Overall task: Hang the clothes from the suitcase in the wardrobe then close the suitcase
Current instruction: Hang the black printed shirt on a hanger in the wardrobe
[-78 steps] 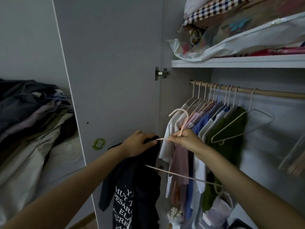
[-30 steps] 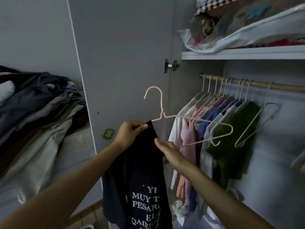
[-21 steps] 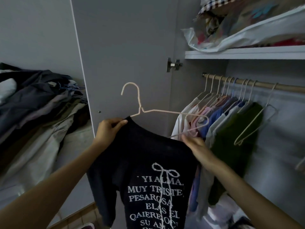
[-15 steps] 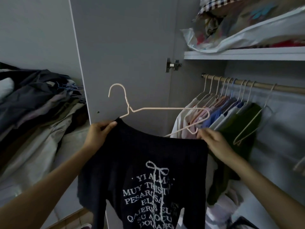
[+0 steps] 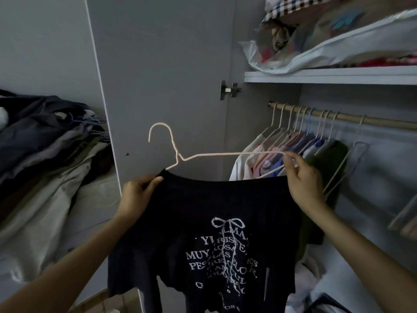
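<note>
A black T-shirt [image 5: 203, 206] with white lettering hangs spread out in front of me. My left hand [image 5: 135, 195] pinches its left top edge, where one arm of a pale pink wire hanger [image 5: 216, 154] enters the cloth. My right hand [image 5: 303, 177] grips the shirt's right top edge together with the hanger's right end. The hanger's hook points up and left, and most of the hanger is still above the shirt. The wardrobe rail [image 5: 383, 122] runs at the right behind my hand. The suitcase is out of view.
Several hung clothes [image 5: 293, 143] crowd the rail's left end, with an empty hanger [image 5: 352, 159] beside them. The open wardrobe door [image 5: 158, 75] stands straight ahead. A shelf [image 5: 327, 75] above carries bagged bedding. A pile of clothes [image 5: 45, 154] lies at the left.
The shirt went from bunched in my left hand to spread wide between both hands. My right hand moved right and up, now pinching the hanger's end with the shirt edge.
</note>
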